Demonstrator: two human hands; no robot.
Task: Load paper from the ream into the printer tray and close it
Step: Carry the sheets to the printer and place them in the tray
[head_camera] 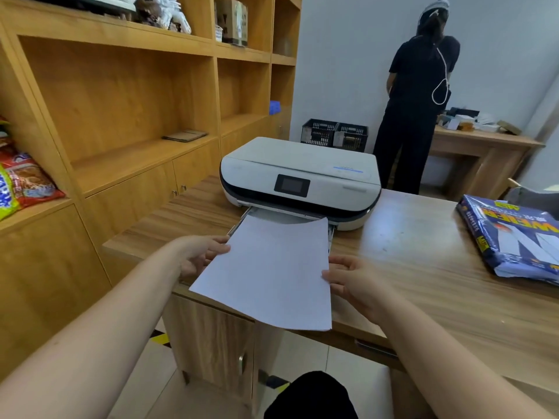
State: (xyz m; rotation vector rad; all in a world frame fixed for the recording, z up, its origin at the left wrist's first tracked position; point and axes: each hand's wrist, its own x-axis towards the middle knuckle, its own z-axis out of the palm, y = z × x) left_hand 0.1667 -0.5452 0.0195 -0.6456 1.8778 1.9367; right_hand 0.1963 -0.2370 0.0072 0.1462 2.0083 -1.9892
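Note:
A white printer [299, 173] with a small dark screen stands on the wooden desk [423, 255]. Its paper tray [260, 213] is pulled out toward me. A thin stack of white paper [269, 270] hangs tilted over the tray, its far edge at the tray's mouth and its near edge past the desk's front edge. My left hand [199, 255] grips the stack's left edge. My right hand [354, 282] holds its right edge. The opened blue ream wrapper [511, 237] lies at the desk's right end.
Wooden shelving [121, 110] fills the left wall, with snack bags [21, 182] at its near end. A person in black [417, 116] stands at the back by another wooden table [484, 146]. Two black crates [334, 134] sit behind the printer.

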